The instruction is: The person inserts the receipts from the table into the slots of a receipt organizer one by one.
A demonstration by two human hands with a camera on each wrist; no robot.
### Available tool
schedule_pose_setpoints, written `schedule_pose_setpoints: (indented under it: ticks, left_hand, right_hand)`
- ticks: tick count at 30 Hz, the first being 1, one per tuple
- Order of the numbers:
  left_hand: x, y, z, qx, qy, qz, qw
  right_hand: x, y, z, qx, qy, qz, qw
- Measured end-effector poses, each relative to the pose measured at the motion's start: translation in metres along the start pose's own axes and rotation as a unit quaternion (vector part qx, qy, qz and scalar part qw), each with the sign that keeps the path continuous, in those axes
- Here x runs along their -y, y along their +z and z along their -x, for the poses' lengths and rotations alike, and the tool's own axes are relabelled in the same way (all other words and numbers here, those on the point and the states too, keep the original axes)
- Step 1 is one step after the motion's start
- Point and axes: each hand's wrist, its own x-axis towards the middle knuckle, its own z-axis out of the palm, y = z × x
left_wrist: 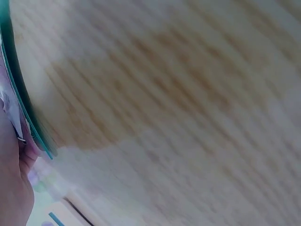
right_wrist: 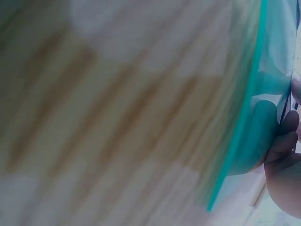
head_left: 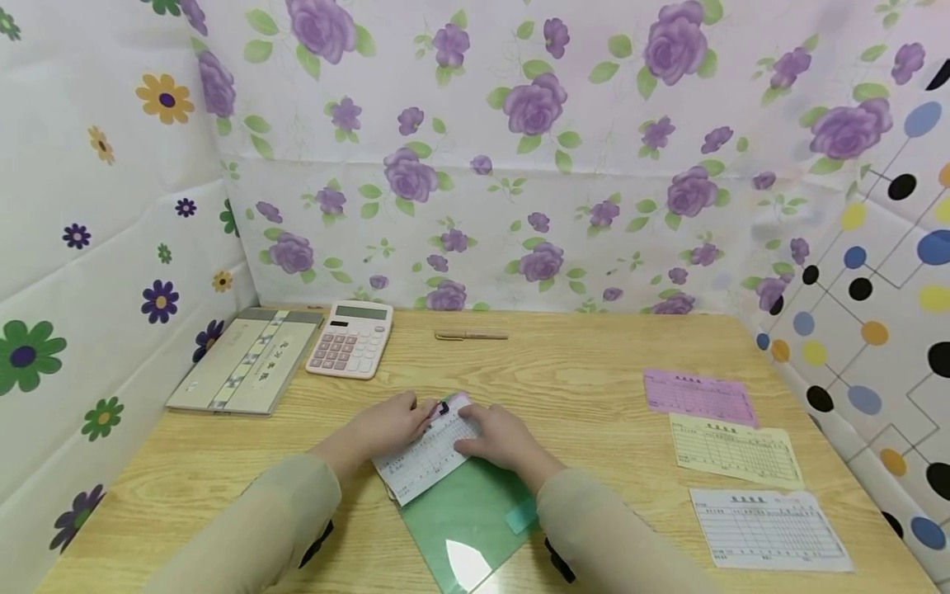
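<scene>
A green translucent folder (head_left: 460, 520) lies tilted before the person, with printed white slips (head_left: 426, 458) on its upper part. A small black clip (head_left: 444, 407) sits at the slips' top edge. The left hand (head_left: 393, 422) pinches the slips' upper left edge beside the clip. The right hand (head_left: 500, 437) grips their right side, thumb on top. In the left wrist view, the left hand (left_wrist: 16, 174) shows at the left edge by the folder's edge (left_wrist: 23, 103). In the right wrist view, the right hand (right_wrist: 284, 165) has curled fingers at the folder (right_wrist: 254, 136).
Pink (head_left: 699, 396), yellow (head_left: 735, 448) and white (head_left: 770, 530) slips lie in a column at the right. A calculator (head_left: 351, 340) and a boxed book (head_left: 245, 363) stand at the back left. A pen (head_left: 471, 335) lies at the back middle. Patterned cloth hangs around the table.
</scene>
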Motion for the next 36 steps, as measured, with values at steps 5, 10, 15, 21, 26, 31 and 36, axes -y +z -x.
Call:
schedule_pose_setpoints:
  ticks: [5,10,15,21,26,31,36]
  left_hand:
    - [0.0,0.001,0.0,-0.005,0.007,-0.001,1.0]
    - [-0.001,-0.003,0.0,0.017,-0.008,0.008,0.9998]
    - [-0.003,-0.009,0.001,0.022,-0.008,0.011,0.9997]
    - [-0.003,-0.009,0.003,-0.006,0.025,-0.011,0.9996]
    - [-0.002,-0.008,0.002,-0.004,0.024,-0.008,0.9997]
    - [-0.003,-0.009,-0.001,0.051,-0.034,0.023,0.9979]
    - [-0.002,-0.009,-0.003,0.06,-0.05,0.034,0.9964]
  right_hand:
    - [0.001,0.001,-0.002,0.0,0.009,0.006,0.9999]
    - [0.001,-0.002,-0.002,0.01,0.01,-0.004,0.9999]
    - [0.0,-0.004,-0.001,0.023,0.012,-0.022,0.9994]
    - [0.003,-0.003,-0.002,0.013,0.004,-0.007,0.9999]
    - [0.003,-0.003,-0.003,0.02,0.006,0.002,0.9998]
    - [0.001,-0.006,-0.003,0.044,0.013,-0.019,0.9988]
    - [0.002,-0.007,-0.002,0.049,0.01,-0.021,0.9985]
